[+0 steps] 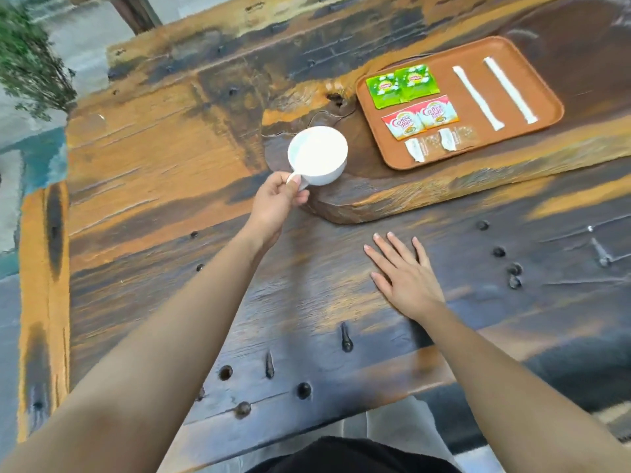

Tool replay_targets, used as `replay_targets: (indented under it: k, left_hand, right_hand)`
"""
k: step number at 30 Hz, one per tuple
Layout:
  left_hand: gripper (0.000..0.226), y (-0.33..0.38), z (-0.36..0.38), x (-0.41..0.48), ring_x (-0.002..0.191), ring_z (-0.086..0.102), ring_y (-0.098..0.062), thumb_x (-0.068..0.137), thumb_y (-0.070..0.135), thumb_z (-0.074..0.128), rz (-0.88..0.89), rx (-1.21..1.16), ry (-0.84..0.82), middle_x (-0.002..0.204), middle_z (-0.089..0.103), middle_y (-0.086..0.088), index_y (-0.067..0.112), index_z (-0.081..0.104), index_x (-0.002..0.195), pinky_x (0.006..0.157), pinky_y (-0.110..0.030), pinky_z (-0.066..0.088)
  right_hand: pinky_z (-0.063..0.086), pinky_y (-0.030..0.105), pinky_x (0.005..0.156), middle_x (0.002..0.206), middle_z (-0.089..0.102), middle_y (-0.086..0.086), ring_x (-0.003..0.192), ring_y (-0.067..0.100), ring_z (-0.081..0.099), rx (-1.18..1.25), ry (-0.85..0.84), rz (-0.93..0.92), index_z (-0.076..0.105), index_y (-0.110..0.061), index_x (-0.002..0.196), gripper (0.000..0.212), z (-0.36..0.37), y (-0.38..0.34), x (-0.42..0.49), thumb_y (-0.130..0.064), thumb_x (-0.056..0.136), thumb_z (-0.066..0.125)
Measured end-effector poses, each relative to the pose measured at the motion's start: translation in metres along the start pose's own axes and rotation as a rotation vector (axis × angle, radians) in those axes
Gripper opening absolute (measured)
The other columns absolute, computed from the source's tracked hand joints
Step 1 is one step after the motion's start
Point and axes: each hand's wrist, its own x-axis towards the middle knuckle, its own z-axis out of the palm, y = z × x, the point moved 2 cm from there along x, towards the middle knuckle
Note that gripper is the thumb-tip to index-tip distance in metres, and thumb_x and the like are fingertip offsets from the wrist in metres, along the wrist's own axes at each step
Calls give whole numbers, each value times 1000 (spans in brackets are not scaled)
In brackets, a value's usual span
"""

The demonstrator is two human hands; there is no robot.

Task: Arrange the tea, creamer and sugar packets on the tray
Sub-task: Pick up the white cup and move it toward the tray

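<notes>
A brown tray (543,107) lies at the upper right on a raised wooden slab. On it are two green tea packets (403,85), two red-and-white creamer packets (420,118), two clear sugar packets (440,141) and two long white stick packets (493,93), laid in rows. My left hand (276,203) pinches the handle of a white cup (317,155) that stands left of the tray. My right hand (406,274) rests flat on the table, fingers spread, holding nothing.
The rough wooden table (164,206) has dark bolt holes and metal pegs near its front edge (346,339). The slab's edge (375,206) steps up behind my hands. A green plant (30,56) stands at the far left.
</notes>
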Motion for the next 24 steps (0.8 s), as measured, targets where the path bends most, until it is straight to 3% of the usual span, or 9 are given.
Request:
replay_targets:
  k: [6,14,19,24]
  left_hand:
    - [17,6,26,33,75,62,-9,95,21,48,-8,63,-61,80,60,-1,19,53,79,88,-25,53]
    - [18,9,41,55,76,60,-10,97,21,45,2,74,-114,82,59,-3,19,52,80,84,-22,54]
    - [19,12,37,66,79,60,-11,97,20,43,-13,77,-88,85,59,-4,20,51,80,81,-21,55]
    - [16,13,33,71,78,61,-11,97,22,45,-32,103,-54,83,61,-4,18,53,82,87,-24,55]
  right_hand:
    - [10,47,115,151,36,-6,141,16,31,14,32,-3,35,-32,140,49,2,0,0,-44,92,35]
    - [11,50,114,152,34,-6,142,17,27,23,19,-6,32,-33,142,49,2,1,1,-43,94,34]
    - [11,50,113,152,34,-5,142,17,28,13,15,-11,31,-31,142,47,1,1,1,-40,95,32]
    - [11,50,114,153,33,-5,143,18,27,16,3,-8,31,-31,142,47,0,1,1,-40,95,31]
